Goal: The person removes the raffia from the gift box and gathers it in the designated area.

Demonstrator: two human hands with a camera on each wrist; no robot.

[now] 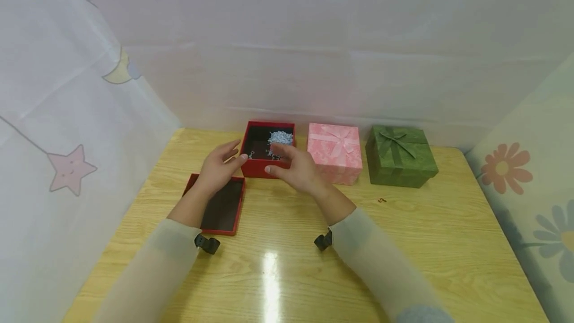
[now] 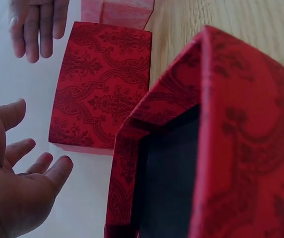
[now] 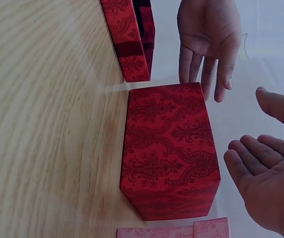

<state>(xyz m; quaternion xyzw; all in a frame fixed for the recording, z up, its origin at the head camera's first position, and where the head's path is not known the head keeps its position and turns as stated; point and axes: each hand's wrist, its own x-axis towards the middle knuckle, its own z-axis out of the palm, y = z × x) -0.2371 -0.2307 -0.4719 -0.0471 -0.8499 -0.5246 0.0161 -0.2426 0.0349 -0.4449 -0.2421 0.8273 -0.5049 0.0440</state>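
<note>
A red patterned gift box (image 1: 263,169) stands uncovered towards the back of the table, pale blue shredded paper (image 1: 281,138) heaped at the right of its dark inside. Above its near left edge hovers my left hand (image 1: 220,167), holding nothing, fingers extended. My right hand (image 1: 298,167) hangs over the near right side with thumb and fingers apart, nothing between them. In the right wrist view both palms face each other beyond the red box (image 3: 169,139). The red lid (image 1: 224,207) lies upturned under my left forearm, its black inside showing in the left wrist view.
Right of the red box sits a pink gift box (image 1: 334,151) with a ribbon bow, then a green bowed box (image 1: 400,156). A small reddish-brown scrap (image 1: 381,200) lies on the wooden table (image 1: 287,223). Pale printed cloth (image 1: 287,54) hangs behind and at both sides.
</note>
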